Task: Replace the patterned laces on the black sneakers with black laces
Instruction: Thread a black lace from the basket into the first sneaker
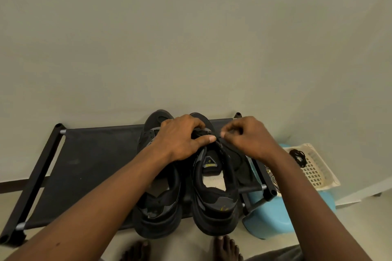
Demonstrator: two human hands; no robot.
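Observation:
Two black sneakers stand side by side on a black shoe rack (91,154), heels toward me. My left hand (182,137) reaches across the left sneaker (159,207) and grips the lacing area of the right sneaker (216,203), thumb pressed near the eyelets. My right hand (250,135) pinches a black lace (228,144) at the right sneaker's upper eyelets, fingers curled. A bundle of black laces (298,157) lies in a cream basket (318,174) to the right. A patterned lace (272,178) lies by the rack's right end.
The rack stands against a plain wall. A light blue stool (273,218) under the basket sits at the rack's right end. My bare feet (227,248) are on the floor just in front of the sneakers.

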